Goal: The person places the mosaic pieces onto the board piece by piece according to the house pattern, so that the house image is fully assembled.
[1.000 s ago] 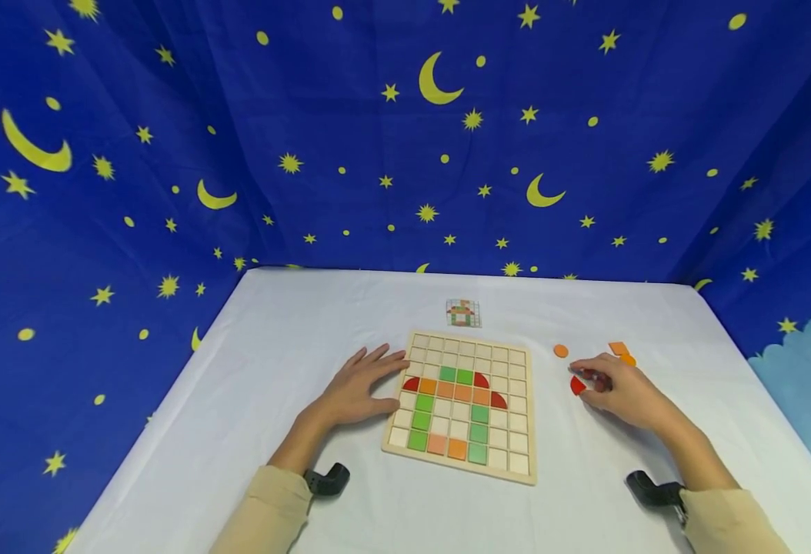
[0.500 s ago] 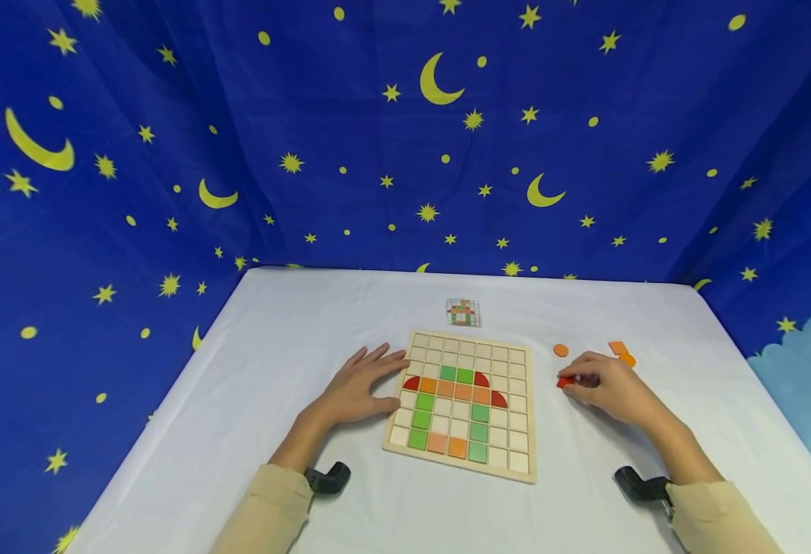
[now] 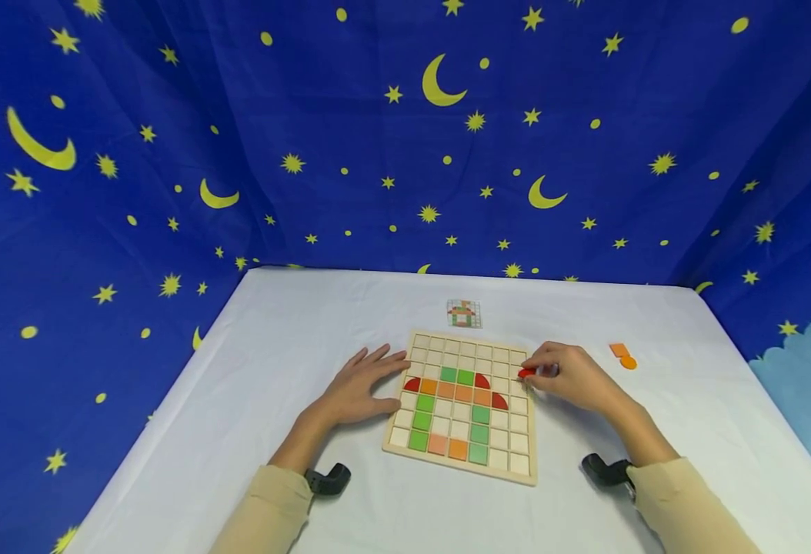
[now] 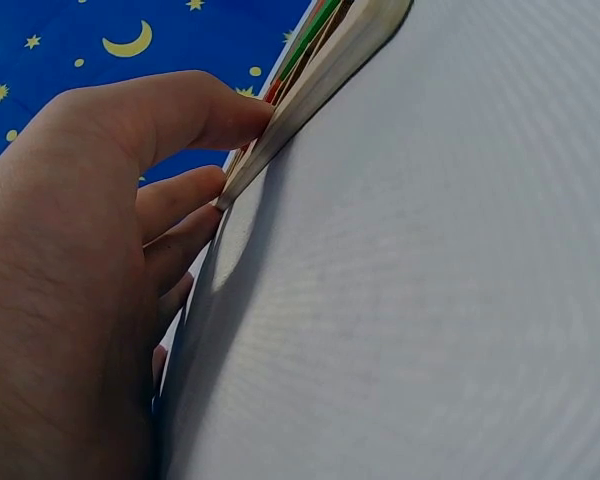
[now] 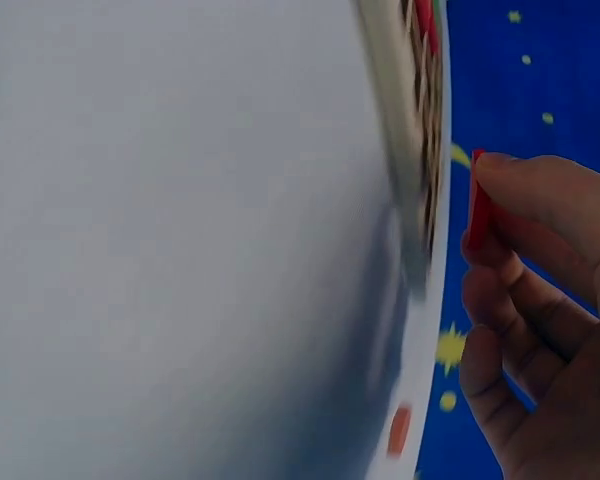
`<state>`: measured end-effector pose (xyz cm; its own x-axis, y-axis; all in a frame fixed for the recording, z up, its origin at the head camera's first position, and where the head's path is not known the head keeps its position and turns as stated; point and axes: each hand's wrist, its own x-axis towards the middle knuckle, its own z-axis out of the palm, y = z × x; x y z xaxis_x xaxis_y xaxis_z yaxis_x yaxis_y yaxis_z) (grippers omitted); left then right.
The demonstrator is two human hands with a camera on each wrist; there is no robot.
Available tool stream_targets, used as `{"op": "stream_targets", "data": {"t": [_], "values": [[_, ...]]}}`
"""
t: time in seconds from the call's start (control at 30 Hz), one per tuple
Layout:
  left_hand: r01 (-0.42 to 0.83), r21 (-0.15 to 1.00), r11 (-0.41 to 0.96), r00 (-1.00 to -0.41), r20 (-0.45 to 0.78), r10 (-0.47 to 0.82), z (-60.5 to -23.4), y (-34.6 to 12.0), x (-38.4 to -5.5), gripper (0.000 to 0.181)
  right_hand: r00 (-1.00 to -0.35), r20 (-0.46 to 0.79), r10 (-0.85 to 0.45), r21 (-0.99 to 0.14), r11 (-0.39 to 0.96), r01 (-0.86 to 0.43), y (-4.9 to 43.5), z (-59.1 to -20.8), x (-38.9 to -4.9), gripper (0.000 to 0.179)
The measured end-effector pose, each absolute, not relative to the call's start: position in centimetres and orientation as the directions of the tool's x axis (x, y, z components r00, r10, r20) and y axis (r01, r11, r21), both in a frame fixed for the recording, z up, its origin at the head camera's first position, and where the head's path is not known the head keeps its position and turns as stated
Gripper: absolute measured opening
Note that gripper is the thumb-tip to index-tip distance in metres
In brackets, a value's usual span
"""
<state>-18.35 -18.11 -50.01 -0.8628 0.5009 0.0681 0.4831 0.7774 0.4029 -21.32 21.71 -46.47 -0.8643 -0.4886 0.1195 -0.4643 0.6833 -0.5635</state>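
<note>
A wooden grid board (image 3: pixel 459 466) holds green, orange and red tiles in some of its squares. My left hand (image 3: pixel 360 388) rests with spread, fairly straight fingers at the board's left edge; the left wrist view has its thumb and fingers touching the frame. My right hand (image 3: pixel 575 377) pinches a red tile (image 3: pixel 527 373) with a curved side between thumb and fingers, over the board's right edge. In the right wrist view the same red tile (image 5: pixel 478 200) is held thin side on, apart from the board (image 5: pixel 395 120).
Behind the board lies a small pattern card (image 3: pixel 464 314). To the right on the white tablecloth (image 3: pixel 350 308) are an orange square tile (image 3: pixel 619 350) and an orange round tile (image 3: pixel 629 362), touching. Blue starry curtains (image 3: pixel 350 115) stand behind the table.
My right hand has lifted the red tile from the table and carried it left to the board's right edge. It now covers the separate orange round tile. The left hand stays put.
</note>
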Motion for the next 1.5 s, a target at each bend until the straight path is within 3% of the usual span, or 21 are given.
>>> {"op": "stream_targets", "data": {"t": [0.67,0.97,1.17,1.5], "values": [[0.492,0.421,0.761,-0.858,0.09,0.505,-50.4,-17.9,-17.6,0.068,-0.73,0.093,-0.677,-0.493,0.606,-0.624,11.0,-45.5,-22.1,0.024],[0.49,0.416,0.766,-0.857,0.072,0.51,-50.5,-17.5,-17.9,0.068,-0.726,0.022,-0.688,-0.402,0.658,-0.636,8.7,-46.1,-22.6,0.02],[0.496,0.406,0.767,-0.855,0.072,0.514,-50.4,-17.6,-18.1,0.067,-0.714,0.09,-0.694,-0.457,0.609,-0.649,7.6,-47.1,-22.9,0.019],[0.495,0.414,0.764,-0.857,0.091,0.507,-49.9,-18.0,-18.3,0.068,-0.772,0.137,-0.62,-0.483,0.639,-0.599,6.8,-47.7,-23.3,0.027]]}}
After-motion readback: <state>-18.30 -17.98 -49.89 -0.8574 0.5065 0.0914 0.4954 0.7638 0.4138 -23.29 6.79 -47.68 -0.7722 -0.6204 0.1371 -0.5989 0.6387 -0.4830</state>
